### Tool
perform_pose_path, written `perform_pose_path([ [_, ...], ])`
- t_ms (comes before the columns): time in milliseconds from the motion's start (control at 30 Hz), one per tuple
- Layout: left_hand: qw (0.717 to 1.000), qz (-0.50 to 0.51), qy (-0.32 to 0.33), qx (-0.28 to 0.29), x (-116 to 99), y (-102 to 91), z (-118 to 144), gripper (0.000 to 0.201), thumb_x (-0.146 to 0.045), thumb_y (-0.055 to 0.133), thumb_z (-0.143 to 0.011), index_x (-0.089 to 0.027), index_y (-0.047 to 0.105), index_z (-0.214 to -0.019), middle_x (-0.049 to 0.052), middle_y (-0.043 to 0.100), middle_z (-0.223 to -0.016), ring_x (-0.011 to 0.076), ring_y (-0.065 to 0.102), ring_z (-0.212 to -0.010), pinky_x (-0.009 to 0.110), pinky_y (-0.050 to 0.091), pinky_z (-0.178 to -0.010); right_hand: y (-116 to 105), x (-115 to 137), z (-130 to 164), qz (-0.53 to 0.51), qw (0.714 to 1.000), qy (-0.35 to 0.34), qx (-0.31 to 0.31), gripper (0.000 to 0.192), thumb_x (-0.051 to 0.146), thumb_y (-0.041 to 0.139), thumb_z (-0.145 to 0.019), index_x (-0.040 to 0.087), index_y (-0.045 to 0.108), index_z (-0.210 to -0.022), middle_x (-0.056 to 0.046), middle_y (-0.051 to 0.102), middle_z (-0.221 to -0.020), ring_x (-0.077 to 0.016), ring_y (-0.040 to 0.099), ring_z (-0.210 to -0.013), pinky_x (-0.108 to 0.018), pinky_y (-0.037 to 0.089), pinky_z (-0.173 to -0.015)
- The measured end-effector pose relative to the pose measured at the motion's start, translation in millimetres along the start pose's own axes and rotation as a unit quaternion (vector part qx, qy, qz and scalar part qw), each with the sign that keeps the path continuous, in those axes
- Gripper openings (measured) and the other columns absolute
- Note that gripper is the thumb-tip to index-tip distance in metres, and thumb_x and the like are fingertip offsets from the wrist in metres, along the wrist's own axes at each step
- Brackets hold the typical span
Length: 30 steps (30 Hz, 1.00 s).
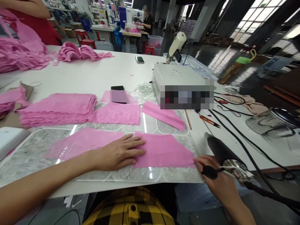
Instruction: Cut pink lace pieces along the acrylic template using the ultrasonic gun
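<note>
A pink fabric piece with a slanted right end lies flat on a clear-covered, marble-patterned mat. My left hand rests palm down across its left edge, fingers stretched out. Left of that hand, a second pink piece shows beneath what looks like a clear sheet. At the lower right corner of the first piece, my right hand has its fingertips closed on the fabric. A black handheld tool with a metal nozzle and cable overlaps the right hand; whether they touch I cannot tell.
Behind are a stack of pink pieces, a narrow pink strip, a dark phone and a machine box. Orange-handled snips, cables and a glass jar stand right. Another person is at far left.
</note>
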<state>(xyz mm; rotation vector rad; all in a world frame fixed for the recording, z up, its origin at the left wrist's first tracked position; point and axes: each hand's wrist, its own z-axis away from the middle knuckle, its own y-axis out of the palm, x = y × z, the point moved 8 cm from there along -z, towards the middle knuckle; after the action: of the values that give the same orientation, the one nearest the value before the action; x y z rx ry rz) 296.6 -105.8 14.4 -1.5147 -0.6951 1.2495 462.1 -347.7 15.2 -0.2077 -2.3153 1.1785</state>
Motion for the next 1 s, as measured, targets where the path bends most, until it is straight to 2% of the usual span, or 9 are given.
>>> perform_pose_path([
  [133,1.0,0.01,0.006,-0.01,-2,-3.5,1,0.04,-0.032,0.043,-0.102,-0.021,0.052,-0.139,0.008,0.036,-0.155,0.0255,0.029,-0.145,0.047,0.021,-0.121,0,9,2,0.016,0.998,-0.065,0.001,0.014,0.033,0.051,-0.093,0.026,0.064,-0.091,-0.002,0.067,-0.085,-0.016,0.068,-0.076,-0.026,0.057,-0.071],
  [300,1.0,0.003,0.015,-0.007,-7,-2.7,-4,0.037,-0.031,0.044,-0.101,-0.018,0.056,-0.134,0.011,0.039,-0.152,0.0275,0.031,-0.145,0.051,0.022,-0.119,-3,8,9,0.026,0.997,-0.068,-0.025,0.013,0.033,0.055,-0.093,0.027,0.066,-0.095,-0.003,0.067,-0.091,-0.0143,0.067,-0.075,-0.022,0.054,-0.061],
  [467,1.0,-0.023,0.011,-0.01,-5,-1.3,-9,0.038,-0.033,0.044,-0.101,-0.018,0.056,-0.134,0.012,0.041,-0.152,0.0286,0.03,-0.145,0.052,0.021,-0.119,-6,21,9,0.011,0.992,-0.122,-0.043,0.009,0.025,0.059,-0.089,0.023,0.067,-0.093,-0.004,0.067,-0.086,-0.0166,0.067,-0.075,-0.028,0.054,-0.073],
  [600,0.999,-0.036,0.006,-0.025,-3,-3.5,-9,0.039,-0.03,0.037,-0.102,-0.019,0.054,-0.136,0.012,0.043,-0.15,0.0266,0.033,-0.143,0.05,0.02,-0.12,-8,22,7,-0.001,0.994,-0.1,-0.046,0.01,0.02,0.061,-0.087,0.024,0.068,-0.093,-0.005,0.066,-0.087,-0.0172,0.067,-0.076,-0.029,0.055,-0.071],
  [767,0.998,-0.036,0.008,-0.044,2,-2.9,-9,0.045,-0.038,0.041,-0.102,-0.026,0.043,-0.145,0.005,0.038,-0.153,0.0242,0.03,-0.145,0.047,0.014,-0.122,-9,25,4,-0.016,0.996,-0.073,-0.04,0.028,0.011,0.06,-0.085,0.026,0.068,-0.108,-0.006,0.067,-0.099,-0.0183,0.066,-0.091,-0.028,0.059,-0.074],
  [900,0.997,-0.059,0.007,-0.052,10,1.7,-11,0.053,-0.045,0.046,-0.099,-0.032,0.035,-0.149,0.004,0.03,-0.156,0.029,0.026,-0.146,0.053,0.015,-0.121,2,24,2,-0.002,0.998,-0.058,0.019,0.033,0.015,0.057,-0.087,0.03,0.066,-0.115,-0.004,0.068,-0.113,-0.0232,0.064,-0.109,-0.037,0.058,-0.092],
  [1000,0.997,-0.054,-0.007,-0.055,14,3.9,-11,0.054,-0.047,0.046,-0.099,-0.035,0.031,-0.15,0.002,0.027,-0.157,0.0301,0.024,-0.146,0.054,0.016,-0.12,7,23,4,0.004,0.998,-0.053,0.038,0.032,0.019,0.055,-0.089,0.032,0.065,-0.117,-0.003,0.067,-0.118,-0.0239,0.062,-0.114,-0.039,0.056,-0.096],
])
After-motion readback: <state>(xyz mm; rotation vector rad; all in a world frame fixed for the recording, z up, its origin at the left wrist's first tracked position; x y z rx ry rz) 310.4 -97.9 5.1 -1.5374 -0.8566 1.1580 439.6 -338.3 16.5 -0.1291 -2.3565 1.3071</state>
